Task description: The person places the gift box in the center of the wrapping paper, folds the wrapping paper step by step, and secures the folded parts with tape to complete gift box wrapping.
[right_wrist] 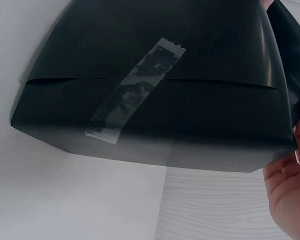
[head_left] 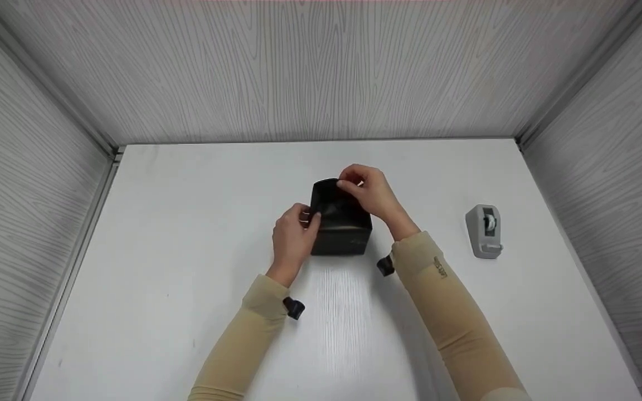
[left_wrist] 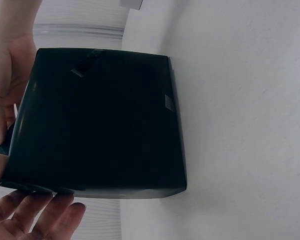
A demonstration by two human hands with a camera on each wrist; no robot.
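A black box [head_left: 340,240] of folded glossy sheet stands on the white table, its top open toward the head camera. My left hand [head_left: 292,236] grips its left rim, thumb over the edge and fingers along the outer wall. At the far right corner, my right hand [head_left: 377,196] pinches the upper edge between thumb and fingers. A strip of clear tape [right_wrist: 135,92] crosses a seam on one side wall in the right wrist view. Smaller tape pieces [left_wrist: 169,103] show on another wall in the left wrist view. The box's floor is too dark to make out.
A grey tape dispenser [head_left: 484,231] with a roll in it stands on the table [head_left: 187,223] to the right. Pale wood-grain panels [head_left: 321,72] enclose the table at the back and both sides. Small black wrist cameras [head_left: 294,308] hang at both cuffs.
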